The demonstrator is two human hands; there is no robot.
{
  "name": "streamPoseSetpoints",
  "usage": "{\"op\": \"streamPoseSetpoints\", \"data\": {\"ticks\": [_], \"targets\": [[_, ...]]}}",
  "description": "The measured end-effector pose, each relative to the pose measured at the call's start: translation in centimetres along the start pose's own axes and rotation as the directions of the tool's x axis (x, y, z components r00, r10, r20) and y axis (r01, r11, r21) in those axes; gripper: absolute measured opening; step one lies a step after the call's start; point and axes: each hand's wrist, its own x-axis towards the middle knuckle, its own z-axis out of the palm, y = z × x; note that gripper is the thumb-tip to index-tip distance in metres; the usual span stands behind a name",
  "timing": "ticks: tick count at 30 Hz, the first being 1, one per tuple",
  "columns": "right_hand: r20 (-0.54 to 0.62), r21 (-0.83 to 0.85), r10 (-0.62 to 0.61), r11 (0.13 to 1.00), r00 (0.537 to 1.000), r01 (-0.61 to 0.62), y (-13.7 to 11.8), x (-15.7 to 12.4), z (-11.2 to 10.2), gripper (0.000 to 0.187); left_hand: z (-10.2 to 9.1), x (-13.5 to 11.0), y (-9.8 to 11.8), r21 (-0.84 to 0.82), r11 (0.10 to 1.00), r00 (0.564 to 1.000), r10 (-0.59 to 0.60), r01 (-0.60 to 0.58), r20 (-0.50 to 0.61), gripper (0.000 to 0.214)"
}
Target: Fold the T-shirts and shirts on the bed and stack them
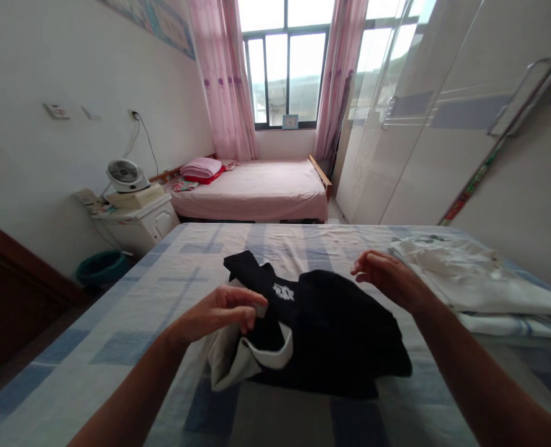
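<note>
A black garment [331, 335] with a small white print and a white collar or lining lies crumpled on the blue-and-white checked bed sheet [130, 323] in front of me. My left hand [219, 313] pinches the garment's white edge at its left side, fingers closed on the cloth. Above the garment's right side hovers my right hand [387, 276], with its fingers loosely curled and nothing in them.
Folded white clothes [471, 279] lie on the bed at the right. A white wardrobe [443, 124] lines the right wall. Beyond are a pink bed [256, 186], a bedside cabinet with a small fan [126, 177] and a green bin [100, 267] on the floor.
</note>
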Motion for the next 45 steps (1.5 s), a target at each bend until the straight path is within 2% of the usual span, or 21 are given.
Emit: {"op": "streamPoseSetpoints", "data": {"ticks": [1,2,3,5,6,10,12,13,15,18,22,25,27,29,32,33,35,37,41,43,45], "targets": [[-0.020,-0.135,0.034,0.990,0.999,-0.036,0.6,0.3,0.0,0.036,-0.9,-0.2,-0.3,0.134,0.991,0.991,0.001,0.017,-0.135,0.041],[-0.025,-0.275,0.066,0.959,0.997,-0.071,1.3,0.6,0.1,0.040,-1.6,-0.2,-0.9,0.254,0.966,0.952,0.034,0.046,-0.303,0.041],[-0.010,-0.395,0.089,0.915,0.996,-0.086,1.8,0.7,0.3,0.043,-2.3,0.0,-1.6,0.351,0.932,0.887,0.087,0.088,-0.453,0.043],[0.089,-0.529,0.095,0.848,0.992,-0.034,2.5,0.7,1.0,0.046,-3.2,0.8,-3.1,0.483,0.856,0.774,0.177,0.184,-0.608,0.050],[0.158,-0.548,0.088,0.837,0.984,0.013,2.6,0.4,1.6,0.046,-3.4,1.4,-3.8,0.529,0.818,0.758,0.194,0.225,-0.623,0.054],[0.363,-0.568,0.140,0.817,0.921,0.100,1.8,-1.1,3.8,0.040,-3.1,3.0,-5.0,0.657,0.673,0.798,0.164,0.339,-0.580,0.050],[0.381,-0.606,0.148,0.785,0.913,0.125,1.2,-1.8,4.5,0.036,-2.9,3.2,-4.6,0.673,0.659,0.820,0.146,0.337,-0.554,0.034],[0.375,-0.618,0.122,0.772,0.919,0.149,0.9,-2.1,4.6,0.033,-2.9,3.0,-4.3,0.656,0.694,0.832,0.151,0.296,-0.535,0.029],[0.327,-0.623,0.032,0.759,0.944,0.190,0.3,-2.3,4.0,0.027,-3.3,2.2,-3.3,0.551,0.822,0.849,0.183,0.145,-0.495,0.028],[0.208,-0.615,-0.094,0.762,0.974,0.205,-1.1,-1.7,1.9,0.021,-4.3,0.9,-1.4,0.282,0.958,0.837,0.200,-0.057,-0.509,0.038],[0.077,-0.576,-0.146,0.801,0.986,0.164,-3.5,1.7,-0.8,0.026,-6.0,2.6,1.2,0.089,0.983,0.780,0.180,-0.159,-0.600,0.051],[-0.103,-0.571,-0.262,0.806,0.960,0.158,-4.2,5.5,-2.2,0.039,-7.9,6.5,1.9,0.181,0.954,0.711,0.300,-0.241,-0.636,0.061],[-0.239,-0.660,-0.355,0.742,0.904,0.117,-3.3,7.6,-3.2,0.046,-9.2,8.9,0.9,0.392,0.908,0.690,0.378,-0.148,-0.617,0.062],[-0.304,-0.775,-0.366,0.632,0.879,-0.005,-0.9,8.9,-4.5,0.050,-10.4,10.2,-1.3,0.602,0.792,0.727,0.352,0.104,-0.590,0.060],[-0.250,-0.885,-0.277,0.454,0.928,-0.103,4.3,9.0,-6.6,0.053,-12.1,10.1,-5.8,0.669,0.682,0.764,0.251,0.296,-0.594,0.053],[-0.227,-0.913,-0.248,0.391,0.942,-0.117,6.1,8.6,-7.2,0.054,-12.7,9.7,-7.2,0.699,0.602,0.770,0.207,0.386,-0.604,0.053],[-0.218,-0.948,-0.183,0.272,0.959,-0.163,9.1,7.8,-8.1,0.055,-14.2,8.9,-9.4,0.730,0.429,0.762,0.135,0.532,-0.634,0.058],[-0.231,-0.961,-0.123,0.187,0.965,-0.206,11.1,7.2,-8.6,0.056,-15.9,8.4,-10.5,0.723,0.314,0.740,0.085,0.615,-0.667,0.063],[-0.220,-0.969,-0.098,0.138,0.971,-0.206,12.3,6.8,-9.1,0.056,-18.9,8.4,-10.7,0.669,0.290,0.685,0.060,0.684,-0.726,0.067],[-0.221,-0.965,-0.129,0.175,0.967,-0.197,12.2,6.9,-9.4,0.053,-19.5,8.6,-10.4,0.649,0.338,0.663,0.090,0.681,-0.743,0.064],[-0.195,-0.956,-0.147,0.251,0.970,-0.154,11.8,7.1,-9.7,0.047,-19.0,8.8,-9.9,0.685,0.401,0.684,0.171,0.609,-0.709,0.057]]}}
